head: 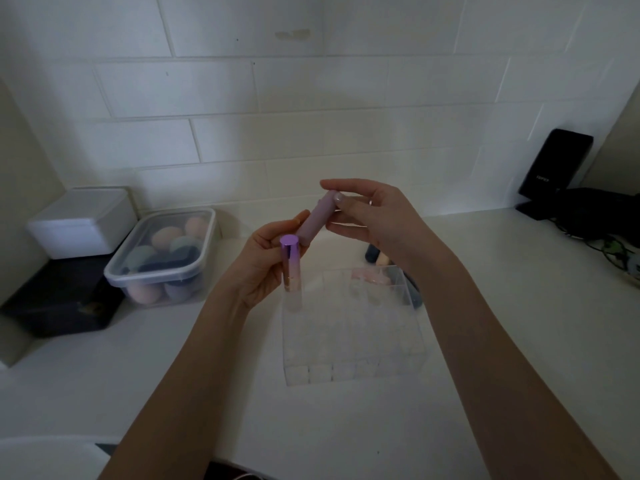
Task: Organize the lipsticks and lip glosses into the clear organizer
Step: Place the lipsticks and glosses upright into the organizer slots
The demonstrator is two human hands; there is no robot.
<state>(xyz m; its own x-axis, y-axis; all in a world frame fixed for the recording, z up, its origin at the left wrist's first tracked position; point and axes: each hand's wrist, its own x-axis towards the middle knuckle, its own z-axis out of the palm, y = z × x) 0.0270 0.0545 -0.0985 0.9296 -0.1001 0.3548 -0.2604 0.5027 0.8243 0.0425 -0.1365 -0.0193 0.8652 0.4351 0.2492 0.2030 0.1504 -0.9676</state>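
Looking down from the head cam, both hands are up over the organizer (353, 327), which sits on the counter (173, 393) between the forearms; most of its cells look empty, with a few pinkish tubes at the far right corner, hard to make out; a couple more tubes (376, 258) stand just behind it.

Handling-wise, the mauve tube (313, 221) looks light, stiff and a bit slick, so I'd hold it mid-barrel, not by the cap; same for the purple-capped gloss (290, 268).

Left hand (266, 265) has its fingers curled round the gloss, held upright, and seems to touch the mauve tube's lower end too; right hand (367, 213) pinches that tube's upper end between thumb and fingertips, other fingers loose; the tube slants between the two hands, above the organizer's far left.
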